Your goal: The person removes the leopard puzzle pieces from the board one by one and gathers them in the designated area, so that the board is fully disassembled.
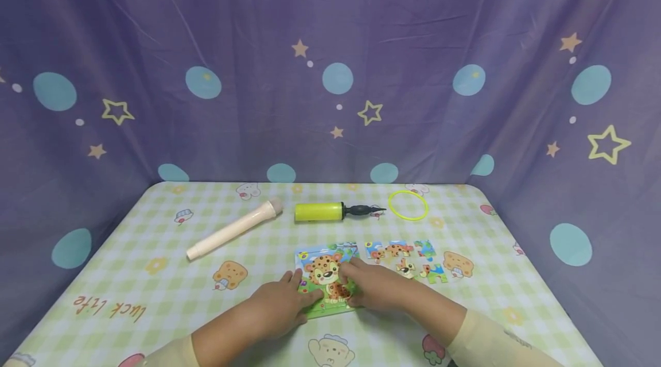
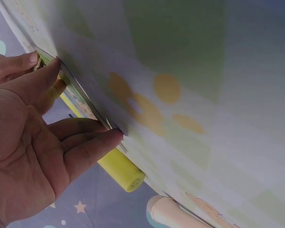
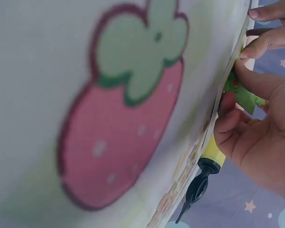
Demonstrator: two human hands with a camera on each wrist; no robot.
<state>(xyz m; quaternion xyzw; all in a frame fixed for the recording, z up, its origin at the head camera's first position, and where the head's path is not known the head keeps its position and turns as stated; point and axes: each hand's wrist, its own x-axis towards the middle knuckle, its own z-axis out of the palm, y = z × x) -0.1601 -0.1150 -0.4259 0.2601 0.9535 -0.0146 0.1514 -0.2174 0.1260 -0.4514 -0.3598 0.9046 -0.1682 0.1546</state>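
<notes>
A leopard jigsaw board [image 1: 322, 266] lies flat on the checked tablecloth near the front middle. My left hand [image 1: 286, 303] rests on its left edge with straight fingers; the left wrist view shows those fingertips [image 2: 107, 137] touching the board's rim [image 2: 80, 102]. My right hand [image 1: 364, 287] sits over the board's lower right part. In the right wrist view it [image 3: 261, 123] pinches a green puzzle piece [image 3: 244, 97] against the board. Several loose pieces [image 1: 405, 258] lie just right of the board.
A yellow hand pump [image 1: 320, 211] with a black nozzle, a yellow ring [image 1: 408, 205] and a cream rod [image 1: 234, 229] lie at the back of the table [image 1: 129, 275]. A purple star-patterned curtain encloses the table on three sides.
</notes>
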